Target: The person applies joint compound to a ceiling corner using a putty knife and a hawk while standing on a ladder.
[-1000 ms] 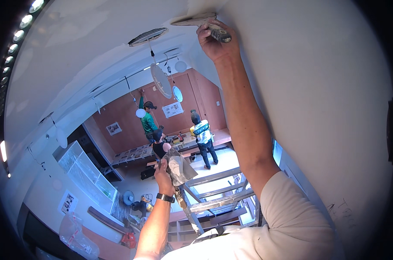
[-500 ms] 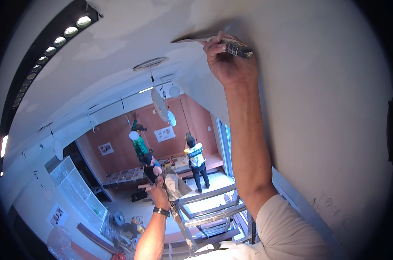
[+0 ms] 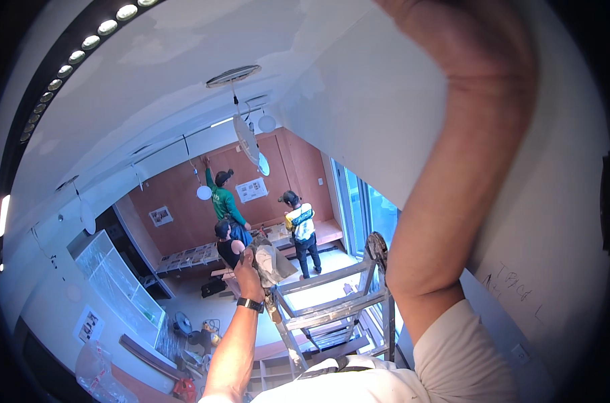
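My left hand (image 3: 250, 277) is closed on a metal plastering blade (image 3: 278, 267) with a pale lump of filler on it, held above the top of an aluminium ladder (image 3: 325, 277). My right hand (image 3: 466, 37) is raised at the top edge against the pale wall and ceiling, blurred, its fingers cut off, so I cannot see what it holds. A ceiling cutout (image 3: 232, 75) with a round light panel (image 3: 246, 140) hanging from it is left of my right arm.
Three people work below: one in green (image 3: 223, 201), one in black (image 3: 230, 250), one in white and yellow (image 3: 305, 225), by a long bench (image 3: 325, 232). A track light (image 3: 76, 57) runs along the left ceiling. Tall glazing (image 3: 352, 195) is at right, tools (image 3: 204, 336) on the floor.
My right hand has moved up and rightward, taking its broad knife out of sight. My left hand still grips the loaded blade. The person in green has turned slightly and lowered one arm.
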Tool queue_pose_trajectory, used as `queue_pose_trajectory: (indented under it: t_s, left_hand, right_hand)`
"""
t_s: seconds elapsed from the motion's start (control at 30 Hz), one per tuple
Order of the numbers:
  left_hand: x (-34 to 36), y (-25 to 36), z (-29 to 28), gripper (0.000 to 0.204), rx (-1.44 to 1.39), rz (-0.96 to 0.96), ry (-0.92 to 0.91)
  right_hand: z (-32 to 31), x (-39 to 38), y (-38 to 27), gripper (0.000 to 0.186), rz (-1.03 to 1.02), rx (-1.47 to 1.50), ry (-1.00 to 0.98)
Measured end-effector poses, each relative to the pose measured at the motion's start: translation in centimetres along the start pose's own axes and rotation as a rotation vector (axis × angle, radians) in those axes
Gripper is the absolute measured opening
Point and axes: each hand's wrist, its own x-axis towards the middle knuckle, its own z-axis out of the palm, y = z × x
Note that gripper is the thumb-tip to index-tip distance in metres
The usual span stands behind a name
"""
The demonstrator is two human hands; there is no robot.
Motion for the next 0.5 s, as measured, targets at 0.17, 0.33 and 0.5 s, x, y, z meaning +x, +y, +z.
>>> queue_pose_trajectory:
  t_s: [0.17, 0.33, 0.5]
  left_hand:
    - [0.8, -0.4, -1.0, 0.035, 0.037, 0.035, -0.046]
    - [-0.3, 0.3, 0.2, 0.038, 0.030, 0.012, -0.047]
    - [-0.1, 0.0, 0.4, 0.034, 0.005, -0.016, -0.061]
  right_hand:
    - [1.0, -3.3, 2.1, 0.059, -0.105, -0.132, -0.065]
    - [-6.1, -6.6, 4.7, 0.050, -0.129, -0.363, -0.059]
    - [-17.3, -4.5, 5.7, 0.048, -0.042, -0.425, 0.136]
